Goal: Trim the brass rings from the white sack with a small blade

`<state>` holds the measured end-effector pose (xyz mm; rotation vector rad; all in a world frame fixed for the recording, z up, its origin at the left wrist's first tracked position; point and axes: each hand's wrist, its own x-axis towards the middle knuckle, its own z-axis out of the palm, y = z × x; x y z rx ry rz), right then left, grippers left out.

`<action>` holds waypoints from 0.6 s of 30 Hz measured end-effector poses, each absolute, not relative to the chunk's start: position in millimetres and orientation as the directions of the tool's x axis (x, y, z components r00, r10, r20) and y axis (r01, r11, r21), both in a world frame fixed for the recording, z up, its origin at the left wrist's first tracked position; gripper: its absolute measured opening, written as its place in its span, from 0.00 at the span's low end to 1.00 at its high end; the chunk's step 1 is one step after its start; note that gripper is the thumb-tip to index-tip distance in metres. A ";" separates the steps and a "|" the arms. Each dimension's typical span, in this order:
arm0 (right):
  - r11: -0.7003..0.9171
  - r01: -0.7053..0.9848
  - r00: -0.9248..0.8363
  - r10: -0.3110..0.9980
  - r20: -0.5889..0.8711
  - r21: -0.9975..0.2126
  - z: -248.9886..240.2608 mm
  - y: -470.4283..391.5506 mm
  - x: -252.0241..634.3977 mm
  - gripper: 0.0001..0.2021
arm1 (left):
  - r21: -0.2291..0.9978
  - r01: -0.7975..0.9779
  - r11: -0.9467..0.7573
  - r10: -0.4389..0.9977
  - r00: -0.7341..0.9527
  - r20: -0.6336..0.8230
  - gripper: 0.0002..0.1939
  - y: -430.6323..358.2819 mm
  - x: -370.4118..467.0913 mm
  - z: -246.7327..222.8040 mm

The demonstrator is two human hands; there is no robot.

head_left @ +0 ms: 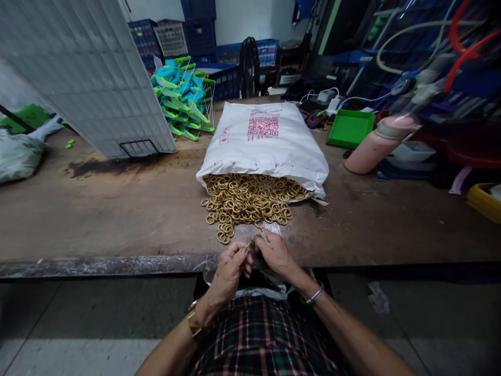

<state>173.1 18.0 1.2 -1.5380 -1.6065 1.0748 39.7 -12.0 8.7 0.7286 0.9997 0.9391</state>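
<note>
At the front edge of the bench (117,224), the left hand (230,265) pinches a brass-coloured ring (249,244); the right hand (277,255) grips a slim implement (264,236). Loose rings (245,204) lie beyond, at the white sack's (238,149) mouth.

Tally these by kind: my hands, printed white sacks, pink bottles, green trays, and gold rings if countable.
Left hand and right hand: 2
Printed white sack: 1
Pink bottle: 1
Green tray: 1
Gold rings: too many overlap to count
Total without rings: 5
</note>
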 end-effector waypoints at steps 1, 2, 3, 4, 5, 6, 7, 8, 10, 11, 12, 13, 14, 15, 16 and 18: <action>0.018 0.505 -0.124 0.991 -0.052 -0.863 -0.9 16.7 173.8 0.10 | 0.854 -0.308 0.418 0.905 0.224 -0.362 0.16 -11.6 39.3 8.2; 0.078 0.556 -0.174 0.984 -0.025 -0.828 -2.7 15.0 174.3 0.09 | 0.860 -0.304 0.411 0.909 0.216 -0.358 0.16 -11.1 38.9 7.7; 0.139 0.596 -0.229 0.973 -0.001 -0.791 -3.9 13.1 174.5 0.08 | 0.866 -0.298 0.402 0.912 0.209 -0.352 0.16 -10.5 38.5 7.2; 0.192 0.627 -0.274 0.962 0.018 -0.755 -4.7 11.4 174.6 0.08 | 0.874 -0.288 0.393 0.916 0.204 -0.345 0.15 -10.0 38.1 6.7; 0.232 0.649 -0.307 0.951 0.030 -0.725 -5.0 10.0 174.5 0.07 | 0.882 -0.275 0.382 0.920 0.199 -0.337 0.15 -9.6 37.7 6.2; 0.256 0.666 -0.325 0.945 0.036 -0.701 -4.7 9.1 174.3 0.07 | 0.891 -0.262 0.371 0.924 0.195 -0.328 0.15 -9.3 37.4 5.6; 0.271 0.680 -0.337 0.941 0.038 -0.681 -4.2 8.5 174.0 0.07 | 0.898 -0.250 0.362 0.928 0.192 -0.321 0.15 -9.1 37.0 5.0; 0.282 0.694 -0.347 0.937 0.036 -0.663 -3.3 8.3 173.7 0.07 | 0.904 -0.238 0.355 0.930 0.187 -0.316 0.16 -9.0 36.6 4.5; 0.303 0.716 -0.366 0.930 0.031 -0.629 -1.5 8.7 173.3 0.07 | 0.914 -0.213 0.346 0.933 0.176 -0.313 0.16 -9.0 35.7 3.6; 0.310 0.724 -0.373 0.928 0.028 -0.616 -0.8 9.0 173.2 0.08 | 0.918 -0.201 0.343 0.935 0.171 -0.312 0.17 -8.9 35.4 3.4; 0.313 0.732 -0.376 0.926 0.025 -0.605 -0.2 9.3 173.2 0.08 | 0.921 -0.187 0.342 0.935 0.166 -0.313 0.17 -8.8 35.1 3.5; 0.314 0.737 -0.379 0.925 0.019 -0.598 0.1 9.6 173.3 0.08 | 0.925 -0.171 0.340 0.936 0.159 -0.314 0.17 -8.6 35.0 3.8; 0.315 0.741 -0.382 0.924 0.013 -0.593 0.3 9.7 173.4 0.08 | 0.928 -0.156 0.337 0.937 0.153 -0.315 0.18 -8.4 35.0 4.3; 0.315 0.746 -0.385 0.923 0.007 -0.587 0.5 9.8 173.5 0.08 | 0.932 -0.142 0.333 0.938 0.147 -0.313 0.18 -8.2 35.1 5.0; 0.315 0.750 -0.388 0.921 -0.001 -0.581 0.6 10.0 173.8 0.08 | 0.936 -0.129 0.329 0.940 0.140 -0.311 0.19 -8.0 35.3 5.7; 0.319 0.758 -0.400 0.916 -0.019 -0.569 1.4 10.3 174.5 0.09 | 0.942 -0.112 0.316 0.945 0.128 -0.302 0.19 -7.8 35.8 6.9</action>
